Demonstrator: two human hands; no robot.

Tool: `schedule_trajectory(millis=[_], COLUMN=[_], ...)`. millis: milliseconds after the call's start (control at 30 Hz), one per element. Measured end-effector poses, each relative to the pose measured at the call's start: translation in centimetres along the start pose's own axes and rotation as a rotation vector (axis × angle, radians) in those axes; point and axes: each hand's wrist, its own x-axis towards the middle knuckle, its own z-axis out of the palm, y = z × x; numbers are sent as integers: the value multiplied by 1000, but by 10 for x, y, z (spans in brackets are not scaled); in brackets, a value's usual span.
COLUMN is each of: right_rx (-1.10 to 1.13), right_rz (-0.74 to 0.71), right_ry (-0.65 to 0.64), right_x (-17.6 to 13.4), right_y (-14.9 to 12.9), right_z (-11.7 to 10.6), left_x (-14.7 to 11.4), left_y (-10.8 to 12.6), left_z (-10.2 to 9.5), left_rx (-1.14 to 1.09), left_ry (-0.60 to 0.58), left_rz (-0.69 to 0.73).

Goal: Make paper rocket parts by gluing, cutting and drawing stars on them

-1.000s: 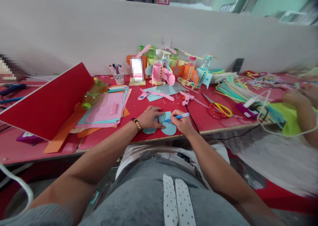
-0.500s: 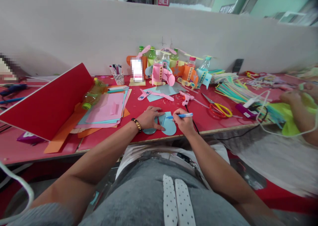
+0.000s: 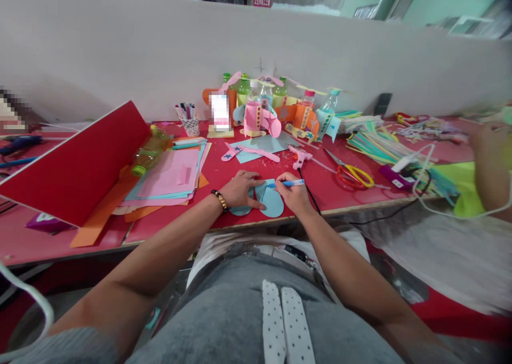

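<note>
My right hand (image 3: 294, 192) is closed around a blue pen (image 3: 291, 183), its tip over the upper part of a light-blue paper cutout (image 3: 273, 203) with a rounded lower end. My left hand (image 3: 242, 191) presses flat on the paper with fingers spread, thumb at the cutout's left side. Beneath that hand lies another light-blue paper piece (image 3: 240, 210), partly covered. Both pieces rest on the red tabletop (image 3: 216, 164). Just beyond the hands are a pink paper propeller strip (image 3: 252, 151) with stars and a grey-blue sheet (image 3: 272, 145).
A pink glue gun (image 3: 299, 157) and scissors (image 3: 354, 176) lie to the right. Decorated bottles (image 3: 253, 110), a phone (image 3: 220, 111) and a pen cup (image 3: 189, 123) stand behind. Stacked coloured paper (image 3: 168, 180) and a red board (image 3: 88, 161) are left. Another person's arm (image 3: 490, 161) is at far right.
My right hand and the pen have shifted slightly left and up along the cutout. My left hand stays in place. The other person's hand at far right has moved.
</note>
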Motion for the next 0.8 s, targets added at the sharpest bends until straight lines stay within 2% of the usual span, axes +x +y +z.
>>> schedule_trajectory(millis=[433, 800], right_rx=[-33, -35], right_rz=[-29, -57], right_ry=[-5, 50], right_x=[0, -3], right_y=[-3, -8], right_z=[0, -3], left_x=[0, 0], left_y=[1, 2], left_z=[-1, -1], left_rx=[23, 25], left_ry=[-9, -11], left_rz=[-6, -8])
